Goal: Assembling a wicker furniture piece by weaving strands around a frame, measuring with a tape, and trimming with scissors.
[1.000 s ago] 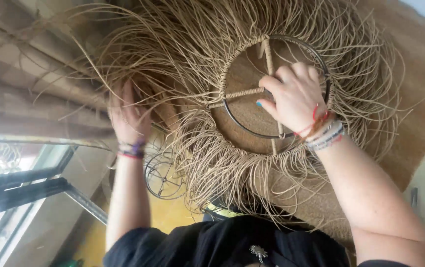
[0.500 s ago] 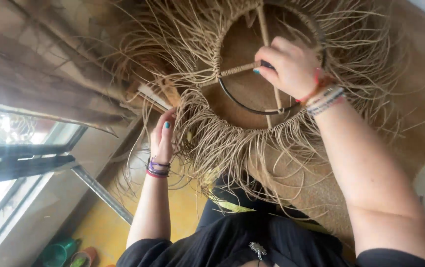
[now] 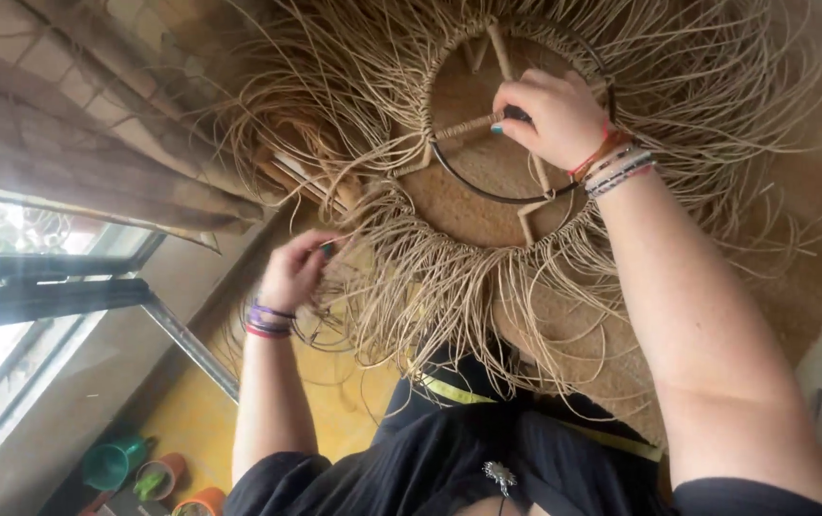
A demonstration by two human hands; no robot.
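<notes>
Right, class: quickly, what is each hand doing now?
Left hand: closed, pinching loose raffia strands.
Right hand: closed, gripping the wrapped spoke of the metal ring.

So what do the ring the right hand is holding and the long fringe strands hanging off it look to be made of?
The ring looks like thin dark metal wire, smooth and matte, where bare; elsewhere tan fibre wraps it. The fringe strands look like dried natural fibre, perhaps raffia or rattan: pale straw colour, stiff, springy curves, uneven ends. The right hand grips a wrapped spoke; its core is hidden.

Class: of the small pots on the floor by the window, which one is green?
The leftmost pot, lying nearest the window; the two pots beside it are orange.
</notes>
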